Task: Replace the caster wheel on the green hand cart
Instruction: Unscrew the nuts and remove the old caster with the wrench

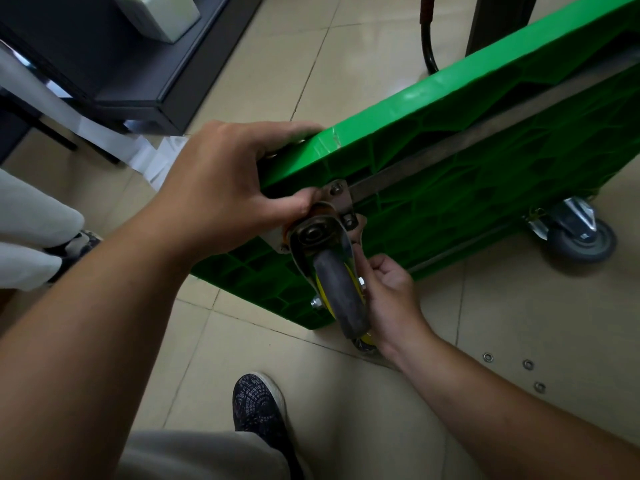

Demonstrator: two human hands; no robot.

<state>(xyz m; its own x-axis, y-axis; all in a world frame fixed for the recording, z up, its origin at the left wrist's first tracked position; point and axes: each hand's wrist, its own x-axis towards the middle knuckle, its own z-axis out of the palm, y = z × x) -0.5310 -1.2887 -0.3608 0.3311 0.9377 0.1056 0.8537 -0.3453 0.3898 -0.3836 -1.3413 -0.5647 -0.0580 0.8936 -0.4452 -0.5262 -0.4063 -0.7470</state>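
The green hand cart [450,140] stands tipped on its side, its ribbed underside facing me. A caster wheel [341,292] with a grey tyre, yellow hub and metal mounting plate sits against the cart's near corner. My left hand [221,188] grips that corner, fingers over the top edge and thumb pressing the mounting plate. My right hand [388,292] is on the far side of the caster, its fingers pinched by the plate's lower right corner; what they hold is hidden. A second grey caster [581,237] is fitted at the cart's far lower corner.
Three small washers or nuts [488,357] lie on a sheet of brown cardboard [519,306] on the tiled floor at the right. My dark patterned shoe [258,400] is below the cart. A black shelf unit [138,64] stands at the upper left. Another person's legs are at the left edge.
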